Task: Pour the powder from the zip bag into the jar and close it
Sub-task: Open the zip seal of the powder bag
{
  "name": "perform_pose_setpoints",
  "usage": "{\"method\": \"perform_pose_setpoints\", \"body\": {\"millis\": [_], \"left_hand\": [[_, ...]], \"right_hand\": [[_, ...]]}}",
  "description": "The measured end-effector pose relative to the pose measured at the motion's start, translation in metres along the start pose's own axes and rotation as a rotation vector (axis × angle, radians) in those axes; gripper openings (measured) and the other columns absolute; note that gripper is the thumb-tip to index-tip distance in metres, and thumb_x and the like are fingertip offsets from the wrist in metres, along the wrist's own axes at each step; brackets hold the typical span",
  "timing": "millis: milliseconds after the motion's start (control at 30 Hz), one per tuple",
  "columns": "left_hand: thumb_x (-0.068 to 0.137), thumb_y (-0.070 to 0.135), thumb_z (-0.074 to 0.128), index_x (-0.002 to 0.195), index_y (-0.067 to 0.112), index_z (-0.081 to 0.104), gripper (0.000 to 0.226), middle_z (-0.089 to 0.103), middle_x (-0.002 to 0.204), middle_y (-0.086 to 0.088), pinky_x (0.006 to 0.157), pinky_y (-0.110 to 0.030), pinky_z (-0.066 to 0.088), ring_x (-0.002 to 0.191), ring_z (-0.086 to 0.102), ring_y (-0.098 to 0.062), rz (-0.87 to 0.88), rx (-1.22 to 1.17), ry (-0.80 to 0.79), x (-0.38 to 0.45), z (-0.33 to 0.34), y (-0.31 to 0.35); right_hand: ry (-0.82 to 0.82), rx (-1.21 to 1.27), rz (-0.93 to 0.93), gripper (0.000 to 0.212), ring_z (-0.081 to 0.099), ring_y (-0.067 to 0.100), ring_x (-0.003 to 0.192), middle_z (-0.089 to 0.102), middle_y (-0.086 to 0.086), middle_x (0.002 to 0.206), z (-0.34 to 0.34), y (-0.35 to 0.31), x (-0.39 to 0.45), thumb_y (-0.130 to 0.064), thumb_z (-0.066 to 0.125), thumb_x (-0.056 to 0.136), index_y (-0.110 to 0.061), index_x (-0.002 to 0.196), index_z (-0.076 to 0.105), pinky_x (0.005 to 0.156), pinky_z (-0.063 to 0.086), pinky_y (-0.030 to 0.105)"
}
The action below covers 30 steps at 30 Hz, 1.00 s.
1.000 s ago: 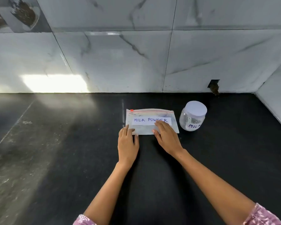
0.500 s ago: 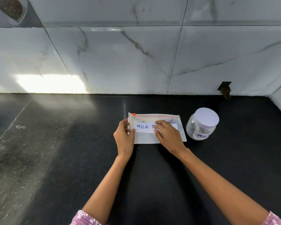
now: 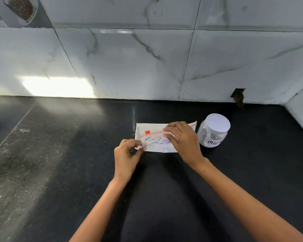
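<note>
zip bag tipped up for unsealing | left hand pinches corner | right hand grips zip strip | jar lidded, beside right hand

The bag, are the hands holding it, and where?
Yes. The left hand pinches the bag's left edge below the zip; the right hand grips its top, along the zip.
</note>
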<state>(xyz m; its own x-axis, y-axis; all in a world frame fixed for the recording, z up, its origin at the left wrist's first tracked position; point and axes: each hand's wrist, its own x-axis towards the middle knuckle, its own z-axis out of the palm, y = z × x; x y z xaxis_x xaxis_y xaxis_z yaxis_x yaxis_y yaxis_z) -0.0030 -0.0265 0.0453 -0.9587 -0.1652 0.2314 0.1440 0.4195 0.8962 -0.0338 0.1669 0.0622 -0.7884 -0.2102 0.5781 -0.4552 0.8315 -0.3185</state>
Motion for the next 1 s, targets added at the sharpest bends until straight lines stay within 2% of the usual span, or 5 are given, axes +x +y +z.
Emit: {"method": "perform_pose_setpoints", "body": {"millis": [233,367,667,900,1000], "left_hand": [[0.064,0.022,0.086,0.085,0.021,0.073,0.024,0.067,0.078,0.014,0.06,-0.009,0.041,0.07,0.054,0.0,0.081,-0.058,-0.018,-0.003,-0.008,0.034],[0.073,0.017,0.08,0.084,0.021,0.076,0.013,0.07,0.077,0.013,0.059,-0.017,0.04,0.069,0.057,-0.006,0.185,-0.018,-0.028,0.001,-0.009,0.049],[0.07,0.016,0.082,0.076,0.017,0.078,0.007,0.064,0.062,0.013,0.058,-0.007,0.034,0.059,0.055,0.0,0.221,-0.03,-0.026,-0.008,-0.01,0.061],[0.073,0.015,0.08,0.08,0.027,0.078,0.015,0.074,0.072,0.009,0.064,-0.043,0.048,0.068,0.063,-0.033,0.078,-0.143,-0.155,-0.006,-0.025,0.065],[0.074,0.012,0.079,0.08,0.025,0.078,0.014,0.075,0.076,0.011,0.067,-0.039,0.054,0.069,0.069,-0.015,0.065,-0.13,-0.164,-0.005,-0.028,0.067]], "right_hand": [[0.033,0.028,-0.009,0.005,0.065,0.026,0.076,0.068,0.008,0.081,-0.024,-0.008,-0.01,-0.005,0.073,0.076,-0.007,0.081,0.072,0.061,0.055,0.041],[0.037,-0.002,-0.044,0.004,0.065,0.024,0.075,0.069,0.007,0.08,-0.033,-0.016,-0.012,-0.006,0.074,0.076,-0.008,0.08,0.073,0.059,0.055,0.04],[0.236,-0.026,-0.196,0.004,0.066,0.021,0.071,0.07,0.005,0.079,-0.027,-0.037,-0.019,-0.011,0.074,0.08,-0.01,0.084,0.074,0.053,0.052,0.033],[0.292,-0.028,-0.221,0.006,0.065,0.02,0.074,0.07,0.006,0.082,-0.029,-0.043,-0.015,-0.009,0.071,0.082,-0.01,0.086,0.075,0.058,0.052,0.027],[0.314,-0.041,-0.208,0.008,0.064,0.02,0.071,0.069,0.007,0.08,-0.029,-0.044,-0.015,-0.008,0.072,0.082,-0.01,0.088,0.075,0.055,0.052,0.028]]}}
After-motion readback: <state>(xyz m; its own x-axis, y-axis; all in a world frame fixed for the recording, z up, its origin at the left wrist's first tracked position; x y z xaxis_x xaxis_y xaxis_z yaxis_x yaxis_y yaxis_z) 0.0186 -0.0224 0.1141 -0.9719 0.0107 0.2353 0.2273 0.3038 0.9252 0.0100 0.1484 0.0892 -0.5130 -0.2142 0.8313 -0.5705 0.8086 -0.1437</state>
